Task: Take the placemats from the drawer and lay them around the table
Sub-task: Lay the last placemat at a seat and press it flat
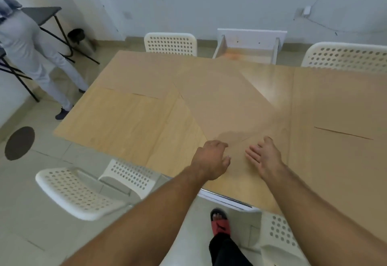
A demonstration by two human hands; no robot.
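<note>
Squaring the middle mat: I judge this is the step in hand. The middle mat (219, 106) lies skewed on the table (263, 89), with one corner pointing at me between my hands.
Left hand: my left hand (211, 158) sits knuckles up at that corner, fingers bent down onto the sheet. I cannot tell whether they pinch an edge or only press.
Right hand: my right hand (265, 156) is spread, fingers straight and palm turned inward, its edge on or just above the sheet.
Doing it well: I would press flat with both palms and turn the sheet until its edge runs along the table's near edge. I would slide it rather than lift it, because the thin sheet looks likely to buckle.
Overlap: the skewed sheet seems to cover part of the left mat (125, 119) and comes close to the right mat (335, 108). Turning it may drag either of them.
Drawer: the drawer (249, 45) stands open across the table. It is too blurred to tell whether any mats remain inside.
In the way: a white chair (83, 190) crowds the table's near-left corner.
Elsewhere: another person (31, 45) stands well apart at the far left.
</note>
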